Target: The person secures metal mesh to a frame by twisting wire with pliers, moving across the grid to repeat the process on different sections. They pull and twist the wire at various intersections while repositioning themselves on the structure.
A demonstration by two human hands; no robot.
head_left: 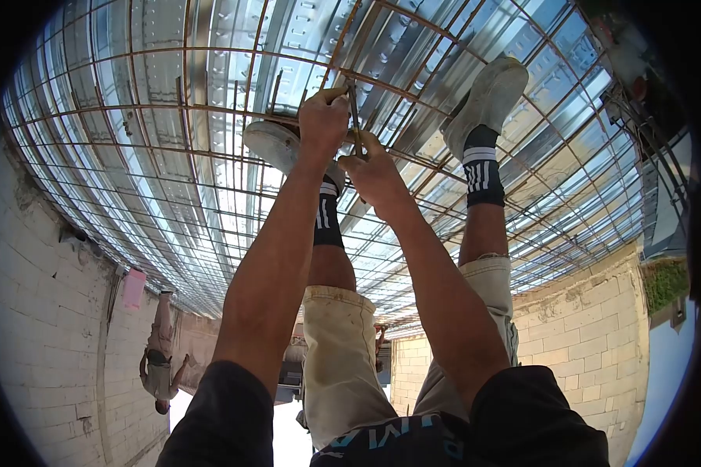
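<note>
My left hand (pixel 324 123) is closed, thumb and fingers pinched at a bar of the rusty rebar mesh (pixel 234 50); what it pinches is too small to tell. Beside and below it, my right hand (pixel 375 177) is wrapped round a thin dark metal tool (pixel 354 109). The tool's upper end reaches up to a bar next to my left fingertips. Under the mesh lies shiny ribbed metal decking (pixel 152 74). My two grey shoes (pixel 497 97) stand on the mesh, one on each side of my hands.
Pale block walls (pixel 39 311) rise on both sides. A person (pixel 160 362) appears upside down at the lower left, near a pink sheet (pixel 134 289). Another person is partly visible behind my legs. Dark cables (pixel 662 156) hang at the right edge.
</note>
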